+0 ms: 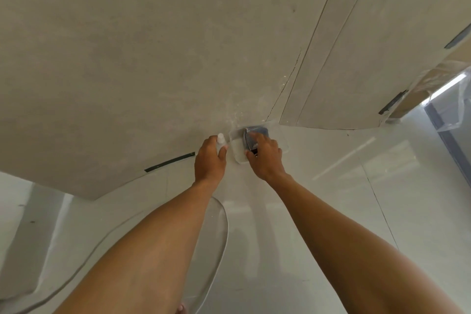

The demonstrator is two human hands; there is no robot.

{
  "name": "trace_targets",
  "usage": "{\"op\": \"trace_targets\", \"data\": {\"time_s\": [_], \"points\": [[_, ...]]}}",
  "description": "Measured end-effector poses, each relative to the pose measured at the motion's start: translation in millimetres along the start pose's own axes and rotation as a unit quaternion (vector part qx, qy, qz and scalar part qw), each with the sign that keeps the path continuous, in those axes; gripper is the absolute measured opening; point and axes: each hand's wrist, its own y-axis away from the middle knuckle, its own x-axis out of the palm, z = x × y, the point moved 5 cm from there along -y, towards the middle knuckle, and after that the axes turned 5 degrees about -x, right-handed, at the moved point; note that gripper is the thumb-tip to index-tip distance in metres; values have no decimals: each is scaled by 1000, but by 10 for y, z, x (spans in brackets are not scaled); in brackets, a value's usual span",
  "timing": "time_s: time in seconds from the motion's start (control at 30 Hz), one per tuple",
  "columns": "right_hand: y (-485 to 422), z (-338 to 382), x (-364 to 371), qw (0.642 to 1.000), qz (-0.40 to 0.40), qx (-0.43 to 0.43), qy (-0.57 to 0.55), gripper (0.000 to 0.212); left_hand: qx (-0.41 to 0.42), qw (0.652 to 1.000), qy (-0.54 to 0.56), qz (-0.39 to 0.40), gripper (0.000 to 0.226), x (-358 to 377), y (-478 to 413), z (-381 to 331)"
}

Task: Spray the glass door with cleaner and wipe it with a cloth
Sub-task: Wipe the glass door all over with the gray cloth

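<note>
Two hands work low down, where a beige plastered wall [127,58] meets glossy white floor tiles [331,186]. The left hand [209,160] curls round a small white spray bottle [220,138], nozzle up and just beside the work, probably kept ready for another squirt. The right hand [265,158] grips a folded blue-grey cloth [256,132] and presses it onto a clear pane [238,150]. This seems to be the glass door's bottom corner, though its outline is hard to trace. Wiping looks under way.
</note>
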Motion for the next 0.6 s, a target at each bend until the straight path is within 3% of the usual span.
{"op": "trace_targets", "data": {"time_s": [0.17, 0.47, 0.6], "points": [[-52, -175, -51, 997, -16, 49, 65, 45, -20, 1000, -17, 3, 28, 73, -35, 151], [-152, -328, 68, 984, 49, 71, 158, 54, -32, 999, -17, -15, 22, 129, -75, 226], [-185, -357, 103, 983, 66, 70, 156, 59, -17, 999, -7, -27, 30, 119, -44, 136]]}}
